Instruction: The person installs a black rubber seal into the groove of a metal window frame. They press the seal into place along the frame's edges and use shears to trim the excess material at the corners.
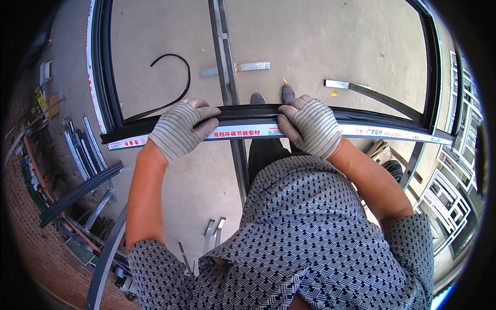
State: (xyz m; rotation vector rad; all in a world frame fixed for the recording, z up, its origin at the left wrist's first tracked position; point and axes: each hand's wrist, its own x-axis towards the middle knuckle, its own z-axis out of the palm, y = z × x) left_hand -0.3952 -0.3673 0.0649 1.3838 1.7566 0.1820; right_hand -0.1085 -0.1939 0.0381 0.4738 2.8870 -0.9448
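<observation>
Gasket strip (248, 110), black rubber, lying along top edge of dark window frame rail (361, 129). Left hand (178, 129) and right hand (309, 126), both in striped gloves, fingers curled over strip, pressing it onto rail. Seated between hands, apparently; loose tail (178, 90) curling off left of rail, not yet pressed in. Aluminium offcuts (82, 150) further left of rail.

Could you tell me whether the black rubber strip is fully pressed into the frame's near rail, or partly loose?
Partly loose. The black rubber strip curls free past the left hand; both hands press the near rail.
</observation>
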